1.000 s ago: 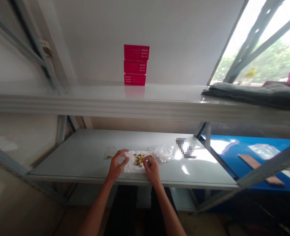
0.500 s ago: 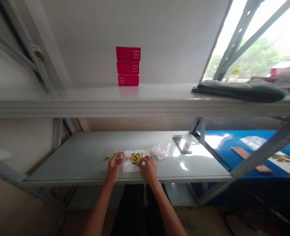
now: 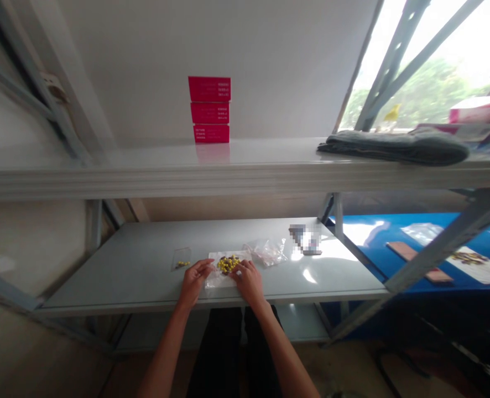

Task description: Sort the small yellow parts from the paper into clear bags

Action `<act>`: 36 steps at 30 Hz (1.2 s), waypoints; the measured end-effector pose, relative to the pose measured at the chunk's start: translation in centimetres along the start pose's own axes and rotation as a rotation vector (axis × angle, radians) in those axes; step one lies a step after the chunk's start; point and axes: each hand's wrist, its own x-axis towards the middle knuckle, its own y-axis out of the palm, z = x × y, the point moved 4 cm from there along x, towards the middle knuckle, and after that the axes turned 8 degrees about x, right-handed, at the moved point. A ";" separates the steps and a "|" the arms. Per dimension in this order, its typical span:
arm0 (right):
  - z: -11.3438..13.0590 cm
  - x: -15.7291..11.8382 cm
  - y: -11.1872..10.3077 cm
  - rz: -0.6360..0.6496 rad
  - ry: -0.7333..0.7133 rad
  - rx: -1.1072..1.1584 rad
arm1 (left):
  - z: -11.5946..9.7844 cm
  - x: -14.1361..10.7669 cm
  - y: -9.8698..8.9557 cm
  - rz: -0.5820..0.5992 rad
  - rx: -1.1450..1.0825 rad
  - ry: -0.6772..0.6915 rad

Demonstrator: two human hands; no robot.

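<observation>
A pile of small yellow and dark pieces [image 3: 228, 264] lies on a white sheet [image 3: 220, 282] on the grey shelf. My left hand [image 3: 195, 278] is at the pile's left edge, thumb and fingers pinched on what looks like a small clear plastic bag [image 3: 213, 267]. On the pile's right side, my right hand [image 3: 248, 279] has its fingertips closed together, touching the pieces. Anything between those fingertips is too small to make out. Left of my hands lies a clear bag [image 3: 181, 257] with a few yellow and dark pieces in it.
Crumpled clear plastic bags [image 3: 269, 252] lie right of the sheet, with a blurred-out item [image 3: 307, 240] behind them. Pink boxes [image 3: 210, 113] are stacked on the upper shelf, near a folded dark cloth [image 3: 394, 148]. At right, a blue table [image 3: 365, 243] holds a reddish board [image 3: 419, 262].
The view has shifted slightly. My left fingers have closed in nearer the pile, and less clear plastic shows above them. The right hand stays at the pile's right side.
</observation>
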 end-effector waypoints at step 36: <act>1.6 -0.1 -0.4 0.290 -0.140 0.710 | -1.1 -0.3 0.9 0.083 0.158 0.108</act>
